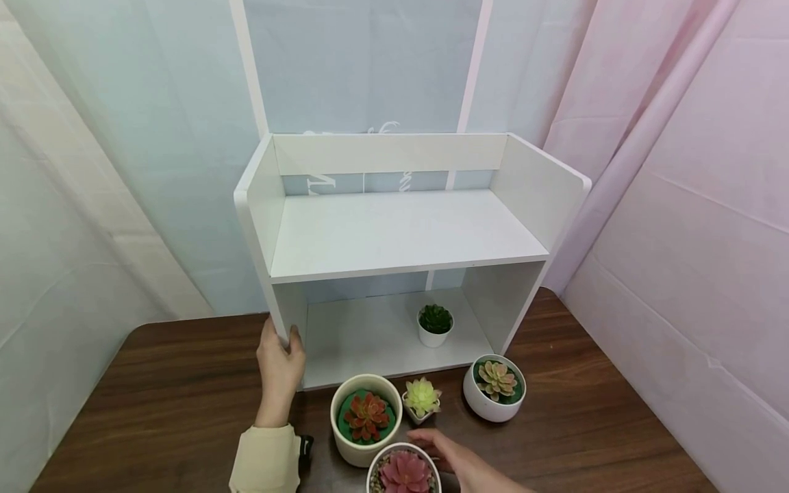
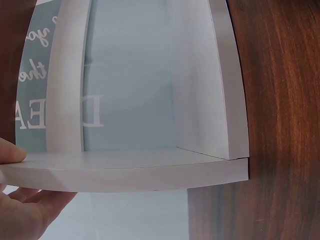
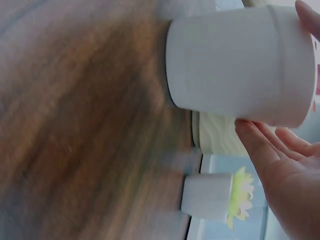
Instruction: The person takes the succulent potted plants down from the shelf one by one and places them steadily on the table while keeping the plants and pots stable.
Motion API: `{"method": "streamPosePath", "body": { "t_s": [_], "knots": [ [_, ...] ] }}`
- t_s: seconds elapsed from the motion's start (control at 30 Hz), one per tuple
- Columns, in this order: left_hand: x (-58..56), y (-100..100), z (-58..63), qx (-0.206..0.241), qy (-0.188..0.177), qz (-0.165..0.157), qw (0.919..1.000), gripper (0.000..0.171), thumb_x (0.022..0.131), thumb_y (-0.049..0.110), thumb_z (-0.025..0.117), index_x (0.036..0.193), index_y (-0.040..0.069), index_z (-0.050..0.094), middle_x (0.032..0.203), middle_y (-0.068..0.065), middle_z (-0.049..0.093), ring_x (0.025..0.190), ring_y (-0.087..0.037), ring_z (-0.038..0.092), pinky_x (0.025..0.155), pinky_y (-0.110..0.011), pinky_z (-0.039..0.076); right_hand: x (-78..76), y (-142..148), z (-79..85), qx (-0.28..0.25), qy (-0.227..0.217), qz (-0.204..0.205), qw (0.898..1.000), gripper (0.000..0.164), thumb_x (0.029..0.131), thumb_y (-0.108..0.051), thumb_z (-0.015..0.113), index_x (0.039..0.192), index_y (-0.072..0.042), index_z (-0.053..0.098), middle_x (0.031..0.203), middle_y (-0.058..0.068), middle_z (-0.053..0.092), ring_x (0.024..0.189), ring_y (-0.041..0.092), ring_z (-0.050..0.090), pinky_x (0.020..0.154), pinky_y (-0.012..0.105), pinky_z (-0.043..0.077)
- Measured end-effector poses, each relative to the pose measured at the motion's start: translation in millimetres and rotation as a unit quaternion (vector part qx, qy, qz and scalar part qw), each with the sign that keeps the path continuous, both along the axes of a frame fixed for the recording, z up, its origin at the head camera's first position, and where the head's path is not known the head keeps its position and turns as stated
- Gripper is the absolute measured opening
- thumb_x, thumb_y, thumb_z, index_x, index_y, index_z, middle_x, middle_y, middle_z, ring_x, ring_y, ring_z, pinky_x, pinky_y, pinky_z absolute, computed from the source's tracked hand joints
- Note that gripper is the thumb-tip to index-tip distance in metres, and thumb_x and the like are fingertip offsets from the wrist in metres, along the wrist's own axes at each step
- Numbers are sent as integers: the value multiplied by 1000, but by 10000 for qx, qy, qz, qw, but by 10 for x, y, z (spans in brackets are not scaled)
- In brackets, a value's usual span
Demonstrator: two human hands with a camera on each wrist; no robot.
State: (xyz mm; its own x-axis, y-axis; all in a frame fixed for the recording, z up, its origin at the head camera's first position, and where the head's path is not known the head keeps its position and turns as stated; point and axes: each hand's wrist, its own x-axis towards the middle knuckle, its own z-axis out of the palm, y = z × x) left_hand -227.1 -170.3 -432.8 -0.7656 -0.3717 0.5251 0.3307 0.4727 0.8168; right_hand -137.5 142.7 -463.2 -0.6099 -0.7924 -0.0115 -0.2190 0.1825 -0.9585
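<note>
My left hand [image 1: 280, 363] grips the left side panel of a white two-tier shelf [image 1: 409, 229]. In the left wrist view the panel [image 2: 130, 179] passes between thumb and fingers. At the front, my right hand [image 1: 459, 462] holds a white pot with a pink succulent [image 1: 405, 472] near its rim. The right wrist view has this white pot [image 3: 225, 65] between thumb and fingers, its base at the tabletop. Close behind it stand a cream pot with a red succulent [image 1: 366, 419] and a small white pot with a yellow-green succulent [image 1: 422, 398].
A dark green succulent in a white pot [image 1: 434, 324] sits on the lower shelf, toward the right. Before the shelf's right corner stands a round white pot with a peach-green succulent [image 1: 494, 388]. The dark wooden table [image 1: 166, 404] is bordered by hanging cloth [image 1: 690, 274].
</note>
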Motion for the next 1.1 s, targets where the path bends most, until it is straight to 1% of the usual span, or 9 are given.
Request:
{"method": "streamPosePath", "body": {
  "t_s": [0.07,0.2,0.33,0.43,0.5,0.57,0.63,0.83,1.1],
  "knots": [
    [-1,1,1,8,10,-17,10000,39,92,-8,48,131,-11,45,122,-33,53,112,-53,52,81,-69,44,17,9,114,-15,-95,-7,10000,82,85,-21,74,145,4,24,141,17,43,127,4,45,101,23,43],
    [-3,3,3,25,33,-36,10000,40,92,-8,48,132,-11,45,123,-33,53,113,-53,52,81,-69,44,5,61,236,-57,45,59,10000,88,85,-26,73,148,3,19,143,21,41,130,12,45,105,27,41],
    [-6,-1,1,39,27,-34,10000,41,93,-8,48,133,-10,45,123,-32,53,114,-53,52,82,-69,44,-17,135,329,130,291,-233,9992,91,82,-22,77,151,-8,19,146,13,41,133,18,43,107,27,38],
    [-11,-6,-2,43,5,-29,10000,41,93,-8,48,133,-10,45,123,-32,53,114,-52,52,83,-69,44,-54,174,385,195,937,-497,9942,95,77,-20,81,151,-11,21,144,10,43,132,21,45,107,26,39],
    [-12,-9,-2,34,-3,-26,10000,41,93,-8,48,133,-10,45,123,-32,53,114,-52,51,83,-69,44,-95,185,420,123,1653,-567,9845,99,75,-21,83,150,-6,21,141,16,45,130,25,48,106,28,40],
    [-14,-11,-2,20,1,-16,10000,41,93,-8,48,133,-10,45,123,-32,53,114,-52,52,83,-69,44,-132,182,464,111,2130,-717,9744,101,72,-24,85,149,-4,22,138,19,47,127,28,51,105,28,41],
    [-12,-12,-1,13,5,-9,10000,40,92,-8,48,133,-10,45,122,-32,53,114,-52,52,84,-69,44,-168,178,507,137,2390,-860,9671,100,72,-26,85,148,-5,24,136,21,48,125,29,53,104,28,43],
    [-2,-2,4,-19,19,-13,10000,41,92,-8,48,133,-9,46,122,-32,53,114,-52,51,83,-69,43,-263,171,555,450,2490,-1587,9544,91,73,-26,84,145,-7,31,134,13,52,121,26,55,100,29,46],
    [10,7,-7,-10,56,-36,10000,41,92,-9,48,133,-9,45,122,-32,53,114,-53,51,83,-70,43,-429,163,579,636,2592,-2319,9354,88,76,-24,82,143,3,33,132,19,52,119,36,54,95,35,50]
  ]
}}
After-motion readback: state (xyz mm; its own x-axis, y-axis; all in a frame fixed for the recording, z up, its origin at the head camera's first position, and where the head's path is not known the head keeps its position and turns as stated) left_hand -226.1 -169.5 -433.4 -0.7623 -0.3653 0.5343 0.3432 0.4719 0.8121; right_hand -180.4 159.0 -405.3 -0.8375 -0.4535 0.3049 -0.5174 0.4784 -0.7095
